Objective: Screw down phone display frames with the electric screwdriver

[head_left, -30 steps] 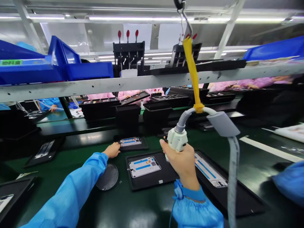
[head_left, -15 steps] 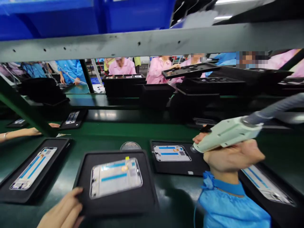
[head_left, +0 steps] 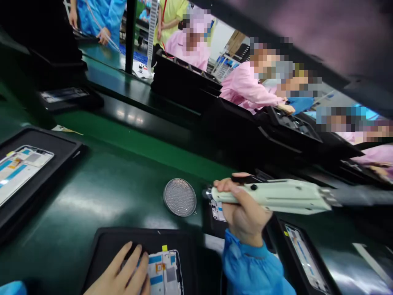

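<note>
At the bottom centre, a phone frame (head_left: 170,272) with blue strips and a yellow tab lies in a black tray (head_left: 110,241). My left hand (head_left: 127,270) rests over the frame's left part, fingers spread. Wrapped round a pale green electric screwdriver (head_left: 285,196) is my right hand (head_left: 245,209), its sleeve blue. The tool lies nearly level, its tip pointing left toward a round dish (head_left: 179,197) of tiny screws, a short gap apart from it. Behind the right hand, another phone frame (head_left: 217,209) is partly hidden.
Trays with phone frames stand at the left (head_left: 61,155) and right (head_left: 303,254). Another tray (head_left: 73,100) sits farther back. Black boxes (head_left: 184,82) line the far side, with people in pink, blue and yellow beyond. A dark beam crosses the upper right.
The view has tilted and turned. My left hand has moved from the tray's edge onto the phone frame. My right hand has brought the screwdriver left, nearer the screw dish.
</note>
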